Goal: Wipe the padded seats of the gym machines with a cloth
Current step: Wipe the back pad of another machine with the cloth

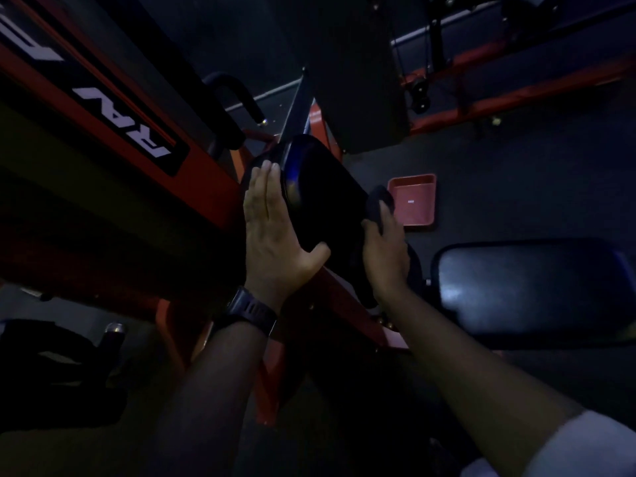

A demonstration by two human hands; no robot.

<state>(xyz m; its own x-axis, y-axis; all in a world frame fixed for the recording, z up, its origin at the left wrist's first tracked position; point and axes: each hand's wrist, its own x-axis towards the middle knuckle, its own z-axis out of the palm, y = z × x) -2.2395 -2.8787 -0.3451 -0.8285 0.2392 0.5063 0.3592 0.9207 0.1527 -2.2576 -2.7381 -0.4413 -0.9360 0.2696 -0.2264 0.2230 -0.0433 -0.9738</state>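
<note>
**A:** In the head view, what is around the hands?

**B:** A red machine frame (144, 132) with white letters runs along the left side. A curved black handle (237, 94) rises behind it. In the middle is a small black padded seat (327, 194), tilted on the frame. A bigger padded seat (530, 287) is on the right, apart from the first one.

**A:** And the hands?

**B:** The left hand (275, 232), with a dark watch (251, 309) on the wrist, lies flat on the left edge of the small seat. Its fingers are straight and together and its thumb is spread under the near edge. The right hand (385, 256) curls around a dark cloth (378, 204) at the right edge of the same seat.

**A:** What is hard to see?

**B:** The light is very low. The cloth hides the right fingers, and where cloth and seat meet is all black. A pale sleeve (585, 445) is cut off at the bottom right corner.

**A:** Any container?

**B:** A red tray (413, 201) lies on the dark floor (516, 166), just beyond the cloth. Inside it shows only a small pale mark, and I cannot tell what that is.
</note>
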